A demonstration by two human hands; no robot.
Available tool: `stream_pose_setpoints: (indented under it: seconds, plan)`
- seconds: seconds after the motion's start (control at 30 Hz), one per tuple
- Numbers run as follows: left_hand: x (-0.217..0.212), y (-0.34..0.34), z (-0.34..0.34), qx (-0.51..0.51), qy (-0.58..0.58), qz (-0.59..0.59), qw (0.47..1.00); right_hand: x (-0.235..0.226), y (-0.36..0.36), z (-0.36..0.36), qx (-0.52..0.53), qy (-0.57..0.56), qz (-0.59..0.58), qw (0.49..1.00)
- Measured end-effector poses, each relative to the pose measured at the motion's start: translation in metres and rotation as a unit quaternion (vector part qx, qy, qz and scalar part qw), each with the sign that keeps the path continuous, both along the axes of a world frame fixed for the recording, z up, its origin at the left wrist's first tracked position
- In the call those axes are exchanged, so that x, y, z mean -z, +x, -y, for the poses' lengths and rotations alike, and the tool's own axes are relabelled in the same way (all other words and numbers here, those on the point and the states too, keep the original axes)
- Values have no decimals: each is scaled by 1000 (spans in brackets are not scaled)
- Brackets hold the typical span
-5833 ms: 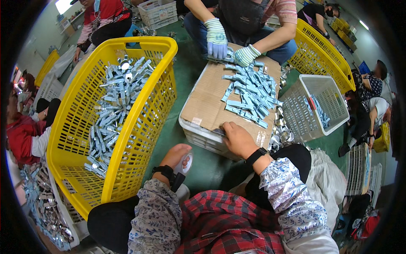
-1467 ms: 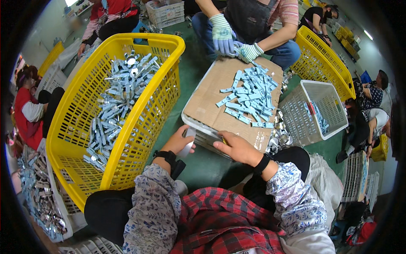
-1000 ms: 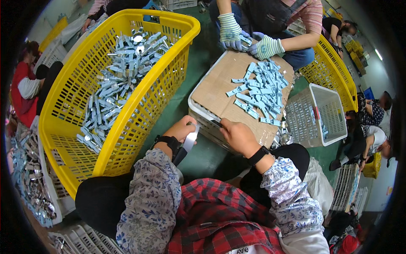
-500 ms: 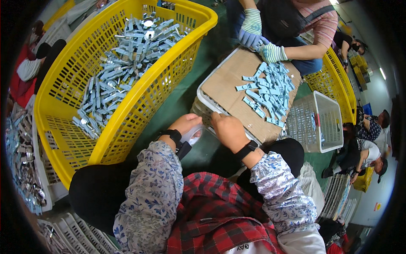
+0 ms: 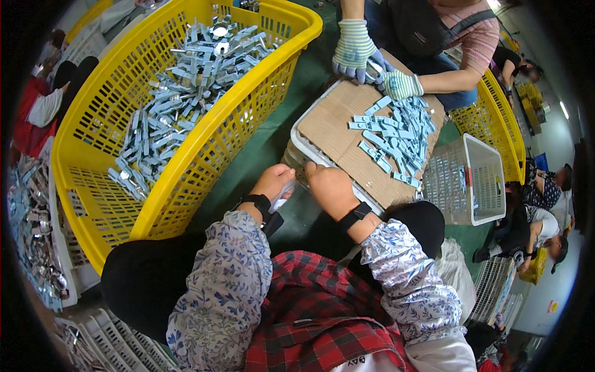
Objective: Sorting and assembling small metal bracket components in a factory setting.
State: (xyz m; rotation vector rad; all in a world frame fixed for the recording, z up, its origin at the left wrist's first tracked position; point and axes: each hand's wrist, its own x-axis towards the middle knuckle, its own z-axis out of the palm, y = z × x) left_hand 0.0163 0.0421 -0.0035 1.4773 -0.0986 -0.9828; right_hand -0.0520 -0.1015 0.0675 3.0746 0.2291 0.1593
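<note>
two hands at crate edge
left hand [image 5: 273, 183] pinches one small silvery piece [image 5: 284, 195]; right hand [image 5: 330, 189] curled, contents hidden; one cardboard-topped crate [image 5: 338, 133], two yellow baskets [image 5: 186, 161].

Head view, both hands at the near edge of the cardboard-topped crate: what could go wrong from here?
1. The left hand and right hand are bare, working a small silvery piece against the white plastic crate; metal edges could cut or pinch.
2. The pale blue metal strips lie loose on the brown cardboard sheet; a nudge could slide some off.
3. The left grip is partly hidden, so the piece might slip unseen.
</note>
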Motion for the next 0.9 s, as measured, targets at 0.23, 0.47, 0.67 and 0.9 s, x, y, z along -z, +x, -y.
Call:
stream_pose_setpoints:
  seconds: [0.23,0.47,0.67,0.9]
  plan:
    - [1,-7,2,-37,-29,-14,999,1,-1,-2,10,2,-4,1000]
    - [-3,-4,3,-36,-21,9,999,7,2,-3,19,-5,7,1000]
    - [11,-2,-4,-77,2,45,996,8,8,-16,24,22,1,999]
    - [15,-8,-10,-54,36,82,994,27,-3,-7,29,-16,-111,993]
